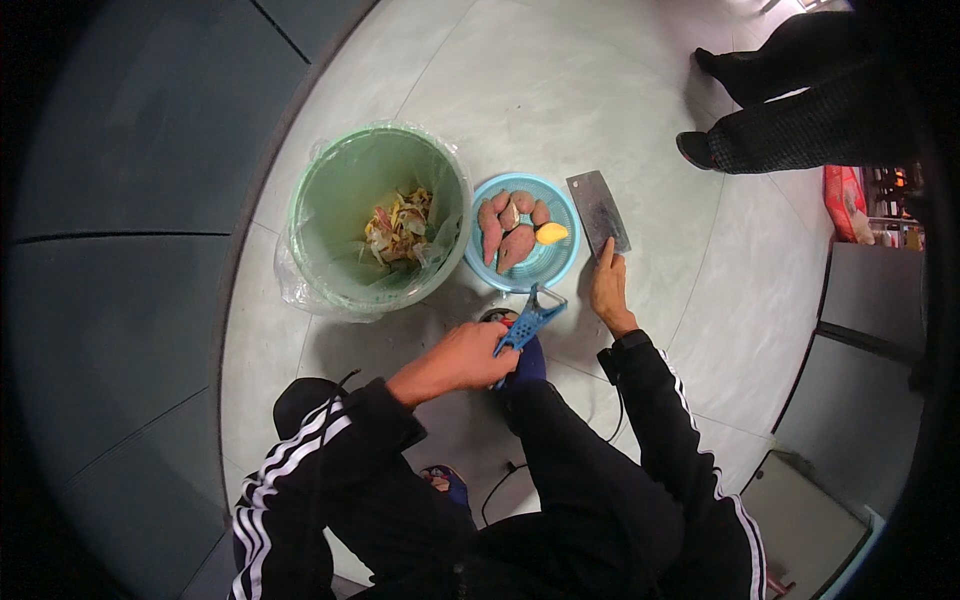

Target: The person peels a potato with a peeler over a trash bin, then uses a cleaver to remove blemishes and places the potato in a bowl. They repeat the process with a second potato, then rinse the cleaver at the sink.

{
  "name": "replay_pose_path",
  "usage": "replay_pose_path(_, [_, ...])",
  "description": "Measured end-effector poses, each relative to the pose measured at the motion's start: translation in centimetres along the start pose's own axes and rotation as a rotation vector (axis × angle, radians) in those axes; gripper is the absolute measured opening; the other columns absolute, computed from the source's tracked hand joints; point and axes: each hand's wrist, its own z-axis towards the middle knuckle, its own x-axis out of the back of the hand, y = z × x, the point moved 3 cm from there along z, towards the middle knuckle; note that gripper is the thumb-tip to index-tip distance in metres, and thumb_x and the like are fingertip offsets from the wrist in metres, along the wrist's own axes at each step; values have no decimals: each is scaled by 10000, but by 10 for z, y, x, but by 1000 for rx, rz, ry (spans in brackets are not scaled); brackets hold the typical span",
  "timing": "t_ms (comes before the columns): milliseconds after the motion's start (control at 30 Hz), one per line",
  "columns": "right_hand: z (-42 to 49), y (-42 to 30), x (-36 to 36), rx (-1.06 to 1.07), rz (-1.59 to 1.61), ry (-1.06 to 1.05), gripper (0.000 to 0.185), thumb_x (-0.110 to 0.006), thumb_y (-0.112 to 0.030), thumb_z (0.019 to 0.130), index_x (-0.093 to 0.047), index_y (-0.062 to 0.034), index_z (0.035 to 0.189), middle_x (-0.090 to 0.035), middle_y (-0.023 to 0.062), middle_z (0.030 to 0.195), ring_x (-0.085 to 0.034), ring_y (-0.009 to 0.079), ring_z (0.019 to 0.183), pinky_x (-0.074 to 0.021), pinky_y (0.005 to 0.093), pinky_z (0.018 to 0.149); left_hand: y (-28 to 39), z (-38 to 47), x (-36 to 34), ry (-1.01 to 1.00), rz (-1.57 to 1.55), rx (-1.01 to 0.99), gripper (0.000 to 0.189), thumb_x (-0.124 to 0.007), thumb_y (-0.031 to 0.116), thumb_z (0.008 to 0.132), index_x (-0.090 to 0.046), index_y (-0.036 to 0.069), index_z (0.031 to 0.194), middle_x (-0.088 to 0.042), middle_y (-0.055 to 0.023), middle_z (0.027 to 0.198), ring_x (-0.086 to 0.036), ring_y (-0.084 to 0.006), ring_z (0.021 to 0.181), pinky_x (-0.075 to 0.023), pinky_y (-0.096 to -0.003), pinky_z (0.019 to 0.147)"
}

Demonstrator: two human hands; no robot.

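Observation:
My left hand [472,356] is closed around the handle of a blue plastic peeler [529,321], whose head points up and right. My right hand [611,292] has its fingers at the lower end of a dark cleaver [599,208], the index finger extended along it; the handle is hidden by the hand. Between them and farther forward, a light blue plastic basket [566,262] holds several unpeeled sweet potatoes [517,249] and one yellow peeled or cut piece [551,233]. To its left stands a green bin [330,180] lined with clear plastic, with peelings [401,229] inside.
A person in dark trousers [795,127] stands at the upper right. Grey cabinets [135,300] run along the left. At the right are a red bag [847,202] and grey metal panels [870,300]. A black cord [499,487] lies between my legs.

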Motion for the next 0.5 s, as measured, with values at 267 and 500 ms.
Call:
replay_pose_path(267, [-3, -2, 9, -94, -236, -146, 612, -491, -76, 953, -310, -6, 1533, -541, 225, 1143, -567, 393, 1044, -483, 487, 882, -3, -214, 86, -72, -541, 196, 359, -683, 127, 945, -578, -17, 1256, -649, -38, 808, -632, -102, 770, -522, -254, 699])
replay_pose_path(500, [23, -11, 60, -140, -69, -141, 709, -653, -61, 839, -378, -37, 1492, -525, 256, 1193, -550, 439, 1116, -485, 492, 930, -11, -403, 149, 341, -587, 747, 392, -731, 95, 917, -585, -41, 1254, -687, -91, 854, -669, -154, 765, -523, -287, 700])
